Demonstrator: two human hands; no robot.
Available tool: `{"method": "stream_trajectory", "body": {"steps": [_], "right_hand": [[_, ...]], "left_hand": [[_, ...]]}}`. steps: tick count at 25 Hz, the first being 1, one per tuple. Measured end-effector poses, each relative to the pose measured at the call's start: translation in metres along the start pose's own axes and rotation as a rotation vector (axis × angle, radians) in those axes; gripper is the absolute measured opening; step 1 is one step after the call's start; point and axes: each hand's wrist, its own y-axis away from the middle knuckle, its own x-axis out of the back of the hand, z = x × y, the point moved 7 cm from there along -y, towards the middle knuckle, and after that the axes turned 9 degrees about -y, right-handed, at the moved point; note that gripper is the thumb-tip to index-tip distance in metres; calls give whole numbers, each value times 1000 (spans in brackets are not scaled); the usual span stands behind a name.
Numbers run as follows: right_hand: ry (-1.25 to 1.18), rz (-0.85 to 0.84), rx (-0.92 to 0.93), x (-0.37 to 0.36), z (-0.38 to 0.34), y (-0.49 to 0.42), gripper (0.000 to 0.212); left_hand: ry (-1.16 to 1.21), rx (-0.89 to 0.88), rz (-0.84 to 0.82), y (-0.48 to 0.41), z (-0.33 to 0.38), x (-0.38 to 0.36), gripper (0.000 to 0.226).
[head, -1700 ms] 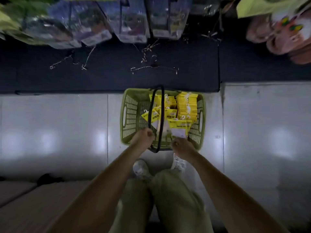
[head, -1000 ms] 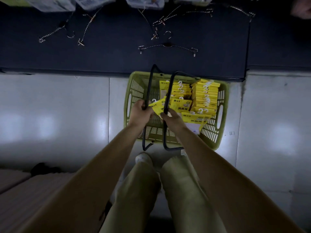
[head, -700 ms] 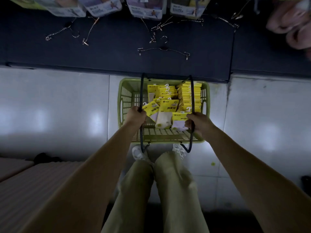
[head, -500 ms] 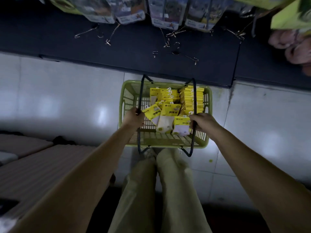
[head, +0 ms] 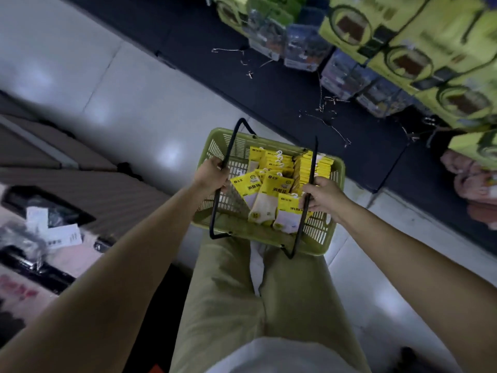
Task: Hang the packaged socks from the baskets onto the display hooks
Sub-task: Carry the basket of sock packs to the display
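A green plastic basket [head: 212,154] hangs in front of my legs, above the tiled floor. It holds several yellow-topped packs of socks [head: 271,189], some loose at the front and some stacked on edge at the back right. My left hand [head: 212,175] grips the left black wire handle [head: 231,141]. My right hand [head: 324,196] grips the right black wire handle [head: 313,162]. Bare wire display hooks [head: 326,114] stick out of the dark display base at the upper right.
Hanging packaged goods [head: 301,41] and green boxes [head: 414,49] fill the display at the upper right. Pink items [head: 473,184] sit at the right edge. Ribbed brown cartons [head: 94,189] and an open box [head: 48,227] stand at the left. Glossy floor tiles [head: 121,103] lie between.
Both hands took a handle each, spread the handles apart and lifted the basket off the floor. The view has swung, so the display now runs diagonally at the upper right.
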Motion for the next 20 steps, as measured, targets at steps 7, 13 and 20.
{"method": "stream_trajectory", "body": {"steps": [7,13,20], "right_hand": [[141,61,117,-97,-138,-22,9],[332,20,255,-215,-278,-29,7],[427,-115,318,-376,-420,-71,7]], "left_hand": [[185,3,30,-45,-35,127,13],[301,32,157,-75,-86,268,11],[394,138,338,-128,-142,419,10]]}}
